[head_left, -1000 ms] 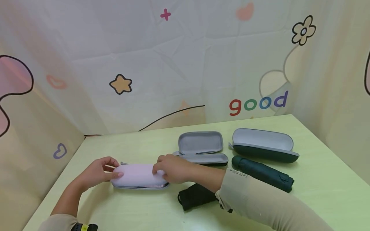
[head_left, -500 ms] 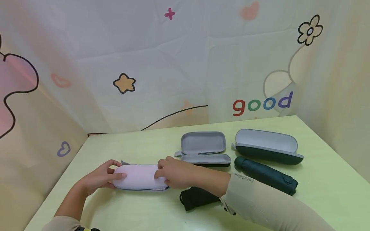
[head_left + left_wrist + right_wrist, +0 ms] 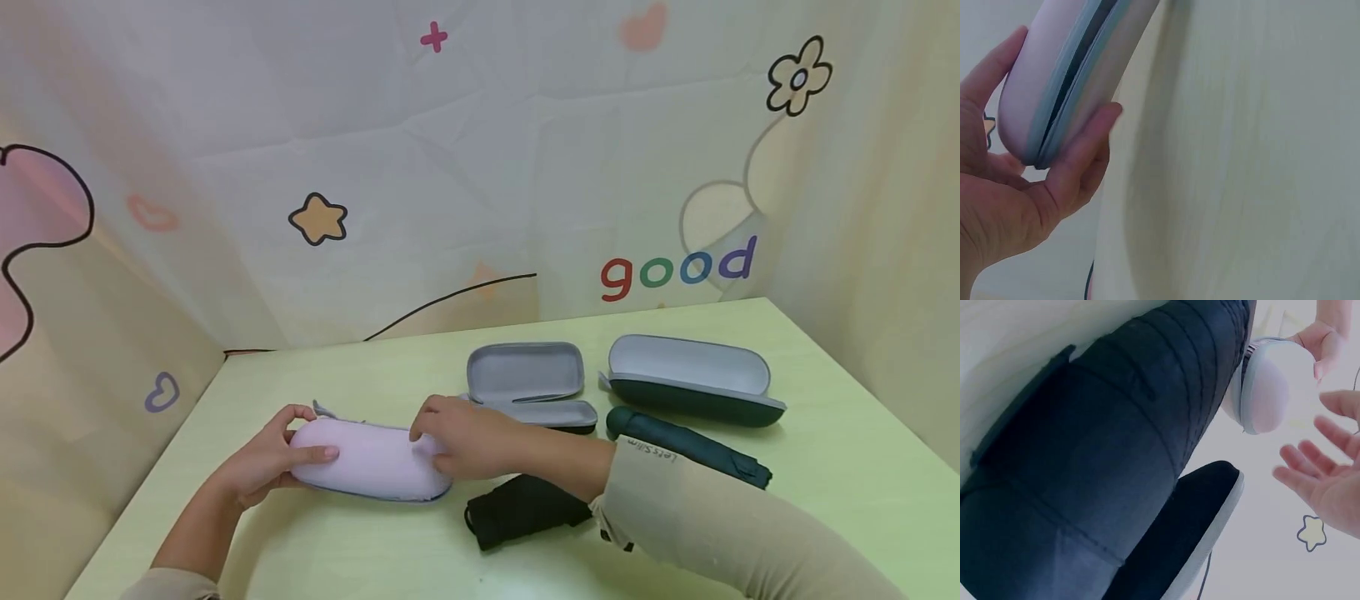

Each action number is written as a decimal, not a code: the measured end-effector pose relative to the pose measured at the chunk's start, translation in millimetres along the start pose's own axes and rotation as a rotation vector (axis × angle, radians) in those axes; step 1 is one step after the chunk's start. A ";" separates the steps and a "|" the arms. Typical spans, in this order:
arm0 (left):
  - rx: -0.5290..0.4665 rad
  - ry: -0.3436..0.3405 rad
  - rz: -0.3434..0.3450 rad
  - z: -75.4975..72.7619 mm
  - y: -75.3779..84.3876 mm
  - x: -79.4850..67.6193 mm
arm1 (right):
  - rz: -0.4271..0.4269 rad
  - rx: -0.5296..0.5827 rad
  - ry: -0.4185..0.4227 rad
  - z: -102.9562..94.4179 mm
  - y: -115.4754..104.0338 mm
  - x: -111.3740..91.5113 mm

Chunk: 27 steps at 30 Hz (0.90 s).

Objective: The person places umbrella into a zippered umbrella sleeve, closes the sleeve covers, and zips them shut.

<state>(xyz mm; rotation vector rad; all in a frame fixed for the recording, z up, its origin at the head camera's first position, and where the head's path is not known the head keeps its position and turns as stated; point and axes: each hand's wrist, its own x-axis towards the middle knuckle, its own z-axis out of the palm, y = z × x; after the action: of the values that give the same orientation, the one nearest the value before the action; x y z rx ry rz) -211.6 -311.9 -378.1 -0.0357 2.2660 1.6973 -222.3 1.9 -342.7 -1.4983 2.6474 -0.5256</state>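
A pale pink zip case (image 3: 367,458) is tilted above the front left of the table. My left hand (image 3: 262,458) grips its left end, thumb on top and fingers underneath. The left wrist view shows the case's grey-blue zip seam (image 3: 1063,94) with a narrow dark gap along it. My right hand (image 3: 468,437) is at the case's right end. In the right wrist view its fingers (image 3: 1310,464) are loosely spread beside the case. Below the right wrist lies a black folded umbrella (image 3: 517,512), partly behind the forearm.
Behind the right hand, a small black case with grey lining (image 3: 525,371) lies unfolded. Farther right stands a dark green case (image 3: 690,397), lid up. A dark green folded umbrella (image 3: 690,446) lies in front of it, partly covered by the right sleeve. A printed curtain (image 3: 420,183) hangs behind the table.
The pink case has tipped and turned, its right end swinging nearer the front and its left end rising. The left hand moved with it. The right fingers have spread apart at its right end.
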 end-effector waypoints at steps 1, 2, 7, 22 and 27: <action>-0.023 0.009 0.017 0.9 1.6 0.6 | 0.037 0.044 0.018 -1.1 0.2 -0.3; -0.047 0.017 0.036 2.1 3.2 1.2 | 0.072 0.092 0.033 -2.0 0.2 -0.6; -0.131 0.087 0.131 10.1 9.7 3.7 | 0.204 0.305 0.073 -0.8 2.2 -1.1; -0.196 0.105 0.281 27.1 30.8 12.8 | 0.371 0.607 0.202 1.6 23.9 -0.6; -0.247 -0.017 0.388 33.8 34.9 14.3 | 0.394 0.685 0.107 0.5 29.5 -2.3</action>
<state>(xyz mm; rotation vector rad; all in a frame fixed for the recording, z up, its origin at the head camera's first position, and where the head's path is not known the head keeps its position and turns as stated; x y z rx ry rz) -224.6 -267.4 -357.7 0.3857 2.1375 2.1532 -245.2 17.7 -352.8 -0.7500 2.3461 -1.3111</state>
